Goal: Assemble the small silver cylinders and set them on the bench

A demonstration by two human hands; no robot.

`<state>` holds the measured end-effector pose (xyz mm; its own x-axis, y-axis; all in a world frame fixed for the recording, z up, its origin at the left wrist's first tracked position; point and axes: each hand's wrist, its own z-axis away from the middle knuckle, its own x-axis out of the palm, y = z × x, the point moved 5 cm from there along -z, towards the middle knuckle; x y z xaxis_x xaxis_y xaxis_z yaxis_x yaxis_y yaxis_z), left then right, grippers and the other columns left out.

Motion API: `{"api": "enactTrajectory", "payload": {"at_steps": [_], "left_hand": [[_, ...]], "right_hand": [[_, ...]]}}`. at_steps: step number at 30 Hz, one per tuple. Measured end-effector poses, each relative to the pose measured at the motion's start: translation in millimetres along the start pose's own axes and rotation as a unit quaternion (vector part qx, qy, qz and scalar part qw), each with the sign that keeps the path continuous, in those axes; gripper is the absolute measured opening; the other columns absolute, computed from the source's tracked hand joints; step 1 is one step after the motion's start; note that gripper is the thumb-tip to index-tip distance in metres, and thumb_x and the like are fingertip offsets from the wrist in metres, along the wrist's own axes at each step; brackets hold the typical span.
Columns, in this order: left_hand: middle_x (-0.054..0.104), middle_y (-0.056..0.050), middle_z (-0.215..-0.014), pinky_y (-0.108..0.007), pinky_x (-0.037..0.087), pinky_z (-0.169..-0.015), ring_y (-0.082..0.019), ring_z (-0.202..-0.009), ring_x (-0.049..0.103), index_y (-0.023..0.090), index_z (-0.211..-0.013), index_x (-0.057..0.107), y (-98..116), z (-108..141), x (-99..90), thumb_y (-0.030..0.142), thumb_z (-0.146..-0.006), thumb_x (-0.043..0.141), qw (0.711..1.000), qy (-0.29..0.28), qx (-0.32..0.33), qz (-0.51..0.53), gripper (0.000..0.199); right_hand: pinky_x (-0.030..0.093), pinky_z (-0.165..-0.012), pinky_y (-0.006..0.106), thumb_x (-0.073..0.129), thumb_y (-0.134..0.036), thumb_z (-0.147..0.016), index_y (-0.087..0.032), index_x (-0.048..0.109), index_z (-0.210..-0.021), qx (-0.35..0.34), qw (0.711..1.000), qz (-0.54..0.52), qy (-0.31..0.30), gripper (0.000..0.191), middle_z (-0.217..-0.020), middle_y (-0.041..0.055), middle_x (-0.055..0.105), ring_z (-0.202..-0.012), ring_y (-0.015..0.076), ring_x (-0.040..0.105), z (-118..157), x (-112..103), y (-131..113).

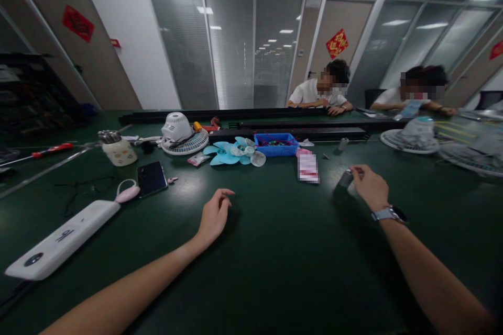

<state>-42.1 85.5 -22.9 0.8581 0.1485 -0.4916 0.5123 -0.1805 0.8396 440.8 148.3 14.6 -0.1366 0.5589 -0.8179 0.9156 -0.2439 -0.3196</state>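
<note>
My right hand (370, 186), with a watch on its wrist, pinches a small grey cylindrical object (346, 178) between thumb and fingers, at or just over the green table (275, 251). My left hand (215, 213) rests on the table left of centre, fingers loosely bent and apart, holding nothing. Between the hands and farther back lies a pink and white card (308, 167). Beyond my left hand are light blue fan blades (226, 153) and a blue tray (277, 149) of small parts. Another small cylinder (343, 144) stands behind the grey one.
To the left are a white elongated device (65, 238), a phone (151, 178) and a patterned bottle (118, 149). White fan parts (176, 128) stand farther back, near long black rails (298, 134). Two people sit across the table; more fan parts (416, 136) lie at the right.
</note>
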Motion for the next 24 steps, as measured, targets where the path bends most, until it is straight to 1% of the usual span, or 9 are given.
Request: {"api": "enactTrajectory", "payload": {"at_steps": [6,10,12,14,16,19,21,22,24], "left_hand": [[0.061,-0.001,-0.078,-0.029,0.045,-0.066,-0.018,-0.072,0.061,0.019,-0.109,0.059,1,0,-0.5,0.026,-0.089,0.038,1.000,0.004,0.005,-0.010,0.030],[0.062,0.000,-0.077,-0.029,0.045,-0.066,-0.018,-0.071,0.062,0.020,-0.108,0.060,1,0,-0.7,0.025,-0.088,0.039,1.000,0.006,0.011,-0.009,0.030],[0.062,0.000,-0.077,-0.028,0.045,-0.065,-0.018,-0.070,0.061,0.020,-0.108,0.060,1,0,-0.6,0.025,-0.088,0.039,1.000,0.005,0.011,-0.008,0.030],[0.062,0.000,-0.077,-0.029,0.045,-0.066,-0.018,-0.070,0.061,0.020,-0.108,0.059,1,0,-0.8,0.025,-0.088,0.039,1.000,0.004,0.010,-0.007,0.030],[0.061,-0.001,-0.077,-0.029,0.045,-0.066,-0.018,-0.071,0.061,0.019,-0.108,0.059,3,0,-1.1,0.024,-0.088,0.039,1.000,0.004,0.008,-0.008,0.029],[0.061,-0.001,-0.077,-0.029,0.045,-0.066,-0.018,-0.072,0.061,0.019,-0.108,0.059,5,1,-1.6,0.024,-0.087,0.039,1.000,0.006,0.003,-0.006,0.029],[0.061,-0.001,-0.077,-0.030,0.045,-0.067,-0.018,-0.071,0.061,0.019,-0.107,0.059,7,1,-2.0,0.025,-0.088,0.040,1.000,0.012,0.000,-0.004,0.028],[0.061,-0.001,-0.078,-0.030,0.045,-0.067,-0.018,-0.071,0.061,0.019,-0.107,0.059,8,1,-2.0,0.025,-0.088,0.041,1.000,0.016,0.001,-0.003,0.028],[0.062,-0.001,-0.081,-0.030,0.046,-0.069,-0.018,-0.073,0.060,0.019,-0.109,0.059,12,2,-1.3,0.028,-0.090,0.042,1.000,0.019,0.015,-0.004,0.027]], "right_hand": [[0.042,-0.060,0.035,0.044,-0.048,-0.090,-0.020,0.066,-0.102,0.003,1.000,0.001,-0.017,0.038,-0.087,0.0120,0.073,-0.074,0.0280,0.066,0,2,2],[0.045,-0.061,0.036,0.044,-0.052,-0.089,-0.020,0.066,-0.101,0.007,0.999,-0.047,-0.017,0.041,-0.090,0.0119,0.073,-0.075,0.0273,0.068,-1,6,6],[0.048,-0.065,0.037,0.047,-0.057,-0.087,-0.020,0.064,-0.106,0.015,0.996,-0.086,-0.032,0.045,-0.094,0.0116,0.073,-0.080,0.0275,0.069,-1,10,9],[0.050,-0.070,0.038,0.055,-0.061,-0.081,-0.019,0.062,-0.111,0.025,0.991,-0.117,-0.053,0.052,-0.099,0.0117,0.073,-0.084,0.0274,0.070,-2,15,11],[0.051,-0.072,0.038,0.063,-0.062,-0.075,-0.018,0.063,-0.109,0.037,0.988,-0.126,-0.076,0.056,-0.100,0.0132,0.073,-0.088,0.0276,0.070,-3,20,15],[0.051,-0.074,0.038,0.067,-0.059,-0.073,-0.015,0.066,-0.103,0.050,0.986,-0.126,-0.099,0.053,-0.097,0.0164,0.073,-0.091,0.0298,0.069,-5,22,17],[0.052,-0.076,0.040,0.068,-0.056,-0.072,-0.015,0.067,-0.103,0.044,0.985,-0.144,-0.080,0.051,-0.096,0.0159,0.074,-0.092,0.0311,0.069,-3,15,6],[0.052,-0.077,0.041,0.069,-0.055,-0.072,-0.015,0.067,-0.103,0.032,0.984,-0.163,-0.062,0.050,-0.097,0.0150,0.074,-0.092,0.0312,0.069,0,9,-5],[0.053,-0.080,0.041,0.070,-0.053,-0.072,-0.016,0.067,-0.105,-0.017,0.974,-0.224,-0.041,0.050,-0.100,0.0135,0.073,-0.093,0.0301,0.069,14,-3,-42]]}}
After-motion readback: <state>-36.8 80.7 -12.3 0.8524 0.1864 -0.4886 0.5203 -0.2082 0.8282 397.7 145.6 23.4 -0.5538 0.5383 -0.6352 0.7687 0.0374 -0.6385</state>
